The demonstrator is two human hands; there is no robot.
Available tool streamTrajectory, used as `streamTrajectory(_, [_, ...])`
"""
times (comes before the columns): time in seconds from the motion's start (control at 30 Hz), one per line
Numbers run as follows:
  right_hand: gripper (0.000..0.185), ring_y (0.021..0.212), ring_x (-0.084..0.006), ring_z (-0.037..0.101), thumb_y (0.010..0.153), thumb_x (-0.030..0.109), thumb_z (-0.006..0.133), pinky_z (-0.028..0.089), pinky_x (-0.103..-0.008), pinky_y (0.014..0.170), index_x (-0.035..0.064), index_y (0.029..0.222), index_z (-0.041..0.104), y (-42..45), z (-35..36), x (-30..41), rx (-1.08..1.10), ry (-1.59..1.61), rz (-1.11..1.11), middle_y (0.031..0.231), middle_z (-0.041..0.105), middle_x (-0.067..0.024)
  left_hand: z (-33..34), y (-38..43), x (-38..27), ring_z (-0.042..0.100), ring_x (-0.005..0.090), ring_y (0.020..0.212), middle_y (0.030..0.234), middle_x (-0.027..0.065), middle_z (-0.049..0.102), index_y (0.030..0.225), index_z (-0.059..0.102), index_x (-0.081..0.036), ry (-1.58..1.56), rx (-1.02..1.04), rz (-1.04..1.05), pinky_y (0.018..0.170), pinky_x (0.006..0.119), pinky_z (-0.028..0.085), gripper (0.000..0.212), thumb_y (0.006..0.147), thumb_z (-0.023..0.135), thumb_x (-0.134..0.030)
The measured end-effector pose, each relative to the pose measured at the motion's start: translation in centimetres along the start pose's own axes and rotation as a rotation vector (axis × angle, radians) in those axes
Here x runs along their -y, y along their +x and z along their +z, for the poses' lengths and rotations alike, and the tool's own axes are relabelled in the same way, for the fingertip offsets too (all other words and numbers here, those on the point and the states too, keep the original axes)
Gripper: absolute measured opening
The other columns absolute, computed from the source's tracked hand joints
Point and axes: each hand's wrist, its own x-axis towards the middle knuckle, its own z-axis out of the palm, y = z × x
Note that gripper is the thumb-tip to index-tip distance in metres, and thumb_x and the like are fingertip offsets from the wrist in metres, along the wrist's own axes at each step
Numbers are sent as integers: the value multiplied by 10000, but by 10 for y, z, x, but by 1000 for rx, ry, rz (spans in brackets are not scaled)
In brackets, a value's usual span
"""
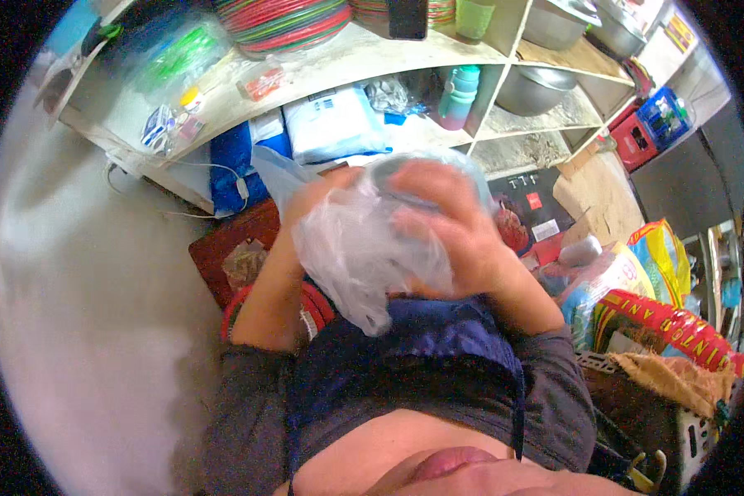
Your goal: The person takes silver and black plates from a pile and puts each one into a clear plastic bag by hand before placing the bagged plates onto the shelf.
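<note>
A crumpled translucent white plastic bag (363, 242) is held up in front of my chest. My right hand (452, 217), blurred, grips it from the right with the fingers curved over its top. On the other side my left hand (325, 192) holds the bag, its fingers mostly hidden by the plastic. Something rounded and greyish shows through the film under my right fingers, but I cannot tell what it is. A loose flap of the bag hangs down over my dark blue apron (446, 325).
Ahead stands a white shelf unit (372, 59) holding stacked colourful plates (285, 25), a teal bottle (460, 96), a white package (335, 121) and metal pots (536, 90). Filled bags (626, 279) and a plastic crate (697, 434) are at right. A white cable (242, 186) dangles at left.
</note>
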Motion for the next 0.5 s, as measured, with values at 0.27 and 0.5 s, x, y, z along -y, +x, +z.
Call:
streamTrajectory(0.27, [893,1057,-362,455,420,358,782,330,-490,880,102,1214,465,-35,12,-60,-190,-660,156,1140,491,-150,24,-13,8,600,271,719,809,116,590,950,584,-63,480,9,416,635,371,466,298,688,635,-195])
streamTrajectory(0.5, [284,675,-241,581,570,296,653,441,-368,616,102,753,557,-20,-4,-30,431,-486,168,682,565,-44,33,-5,18,532,244,598,708,62,547,814,564,-88,939,106,779,526,347,383,198,648,605,-187])
